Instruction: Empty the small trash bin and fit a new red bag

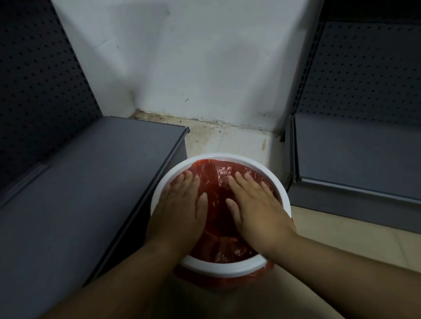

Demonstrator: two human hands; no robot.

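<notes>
A small round white trash bin (240, 268) stands on the floor between two shelf units. A red plastic bag (218, 210) lines its inside, and its edge folds over the near rim and hangs outside the bin. My left hand (181, 211) lies flat, palm down, over the left half of the opening, fingers spread and pressing on the bag. On the right half my right hand (256, 206) rests the same way, fingers apart. Neither hand grips anything. The bin's bottom is hidden by the bag and my hands.
A grey metal shelf (66, 199) with a pegboard back stands close on the left, nearly touching the bin. Another grey shelf unit (370, 149) stands on the right. A white wall (194, 58) closes the corner behind, with a dirty tiled floor (217, 138) at its base.
</notes>
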